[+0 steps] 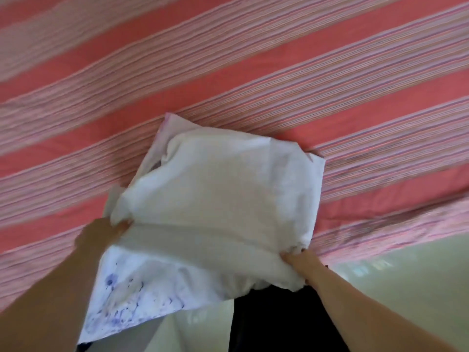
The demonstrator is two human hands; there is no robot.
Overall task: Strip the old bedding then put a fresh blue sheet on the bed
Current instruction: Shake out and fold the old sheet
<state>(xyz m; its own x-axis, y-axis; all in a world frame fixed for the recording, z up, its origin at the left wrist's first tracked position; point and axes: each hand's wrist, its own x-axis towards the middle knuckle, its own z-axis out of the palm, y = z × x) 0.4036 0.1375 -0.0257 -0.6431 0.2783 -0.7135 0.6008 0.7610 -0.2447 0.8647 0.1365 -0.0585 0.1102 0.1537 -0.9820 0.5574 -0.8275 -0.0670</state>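
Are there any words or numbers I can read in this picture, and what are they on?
None to read.
The white pillow that the left hand and right hand grip has no writing.
Its pillowcase has blue marks: a blurred print, not letters.
The pink striped sheet shows only stripes.

Below me the bed (253,59) fills most of my view, its surface running in broad coral-pink bands and bundles of fine pink, lilac and white lines, slanting up to my right. At lower right a pale greenish, glossy floor (406,288) shows, with soft patches of light reflected on it. Everything looks slightly blurred.
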